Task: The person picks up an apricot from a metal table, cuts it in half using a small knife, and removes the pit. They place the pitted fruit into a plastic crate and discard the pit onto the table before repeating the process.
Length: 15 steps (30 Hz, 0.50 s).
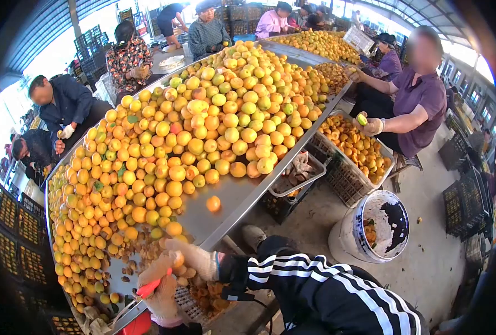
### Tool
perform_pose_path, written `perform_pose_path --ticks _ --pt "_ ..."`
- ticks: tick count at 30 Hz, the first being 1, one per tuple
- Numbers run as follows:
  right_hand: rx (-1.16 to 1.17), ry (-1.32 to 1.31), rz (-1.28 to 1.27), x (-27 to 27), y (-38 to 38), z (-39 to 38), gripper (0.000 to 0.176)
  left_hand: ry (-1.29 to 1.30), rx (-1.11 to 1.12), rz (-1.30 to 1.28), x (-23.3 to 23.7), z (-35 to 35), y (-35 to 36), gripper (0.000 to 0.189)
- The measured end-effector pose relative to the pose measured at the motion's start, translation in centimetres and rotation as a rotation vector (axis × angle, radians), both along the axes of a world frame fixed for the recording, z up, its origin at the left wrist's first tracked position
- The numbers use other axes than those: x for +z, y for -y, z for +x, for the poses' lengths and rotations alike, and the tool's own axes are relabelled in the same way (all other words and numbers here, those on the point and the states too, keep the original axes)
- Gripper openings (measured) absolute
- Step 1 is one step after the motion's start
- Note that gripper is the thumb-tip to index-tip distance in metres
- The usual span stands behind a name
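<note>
Both my hands wear pale knit work gloves and are close together at the table's lower edge. My right hand, at the end of a striped black sleeve, has its fingers closed on an orange apricot. Just below it, my left hand is closed round a red-handled tool; its blade does not show. Beneath the hands, a plastic crate holds opened apricot pieces. Brown pits lie scattered on the metal beside my hands. A big heap of whole apricots covers the sloping table.
The metal table's raised rim runs past me. To the right stand a white bucket, a crate of halved apricots and a bin. A person in purple works across from it; others sit around the table. Black crates are stacked behind.
</note>
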State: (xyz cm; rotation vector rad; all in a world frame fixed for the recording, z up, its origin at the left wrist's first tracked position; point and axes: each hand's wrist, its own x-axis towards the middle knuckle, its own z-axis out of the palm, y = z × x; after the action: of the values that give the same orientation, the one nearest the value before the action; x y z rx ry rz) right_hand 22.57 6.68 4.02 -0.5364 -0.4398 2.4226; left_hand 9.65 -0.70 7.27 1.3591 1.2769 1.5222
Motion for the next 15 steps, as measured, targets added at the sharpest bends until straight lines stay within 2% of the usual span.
perform_pose_path --ticks 2,4,7,10,11,13,15 --pt "-0.065 -0.024 -0.083 0.3 0.1 0.0 0.049 0.010 0.077 -0.034 -0.5 0.0 0.0 0.023" --pt "0.013 0.036 -0.082 3.0 0.7 1.5 0.044 0.091 0.079 -0.060 -0.6 0.1 -0.3 0.021" --pt "-0.119 -0.033 -0.091 -1.0 0.0 -0.9 0.042 0.033 0.138 -0.023 -0.5 0.5 -0.7 0.019" --pt "-0.191 0.044 -0.155 3.7 1.5 -0.3 0.042 -0.049 0.226 0.087 1.8 2.5 -1.7 0.016" --pt "-0.296 0.134 -0.033 3.4 1.3 -0.8 0.045 0.042 0.208 0.006 2.3 2.7 -1.8 0.017" --pt "-0.289 0.123 0.123 0.6 -0.1 -2.0 0.051 0.217 0.183 -0.064 2.5 2.3 -2.0 0.018" --pt "-0.122 -0.027 0.182 -0.1 -1.1 -1.5 0.054 0.353 0.082 -0.041 1.5 1.1 -2.4 0.018"
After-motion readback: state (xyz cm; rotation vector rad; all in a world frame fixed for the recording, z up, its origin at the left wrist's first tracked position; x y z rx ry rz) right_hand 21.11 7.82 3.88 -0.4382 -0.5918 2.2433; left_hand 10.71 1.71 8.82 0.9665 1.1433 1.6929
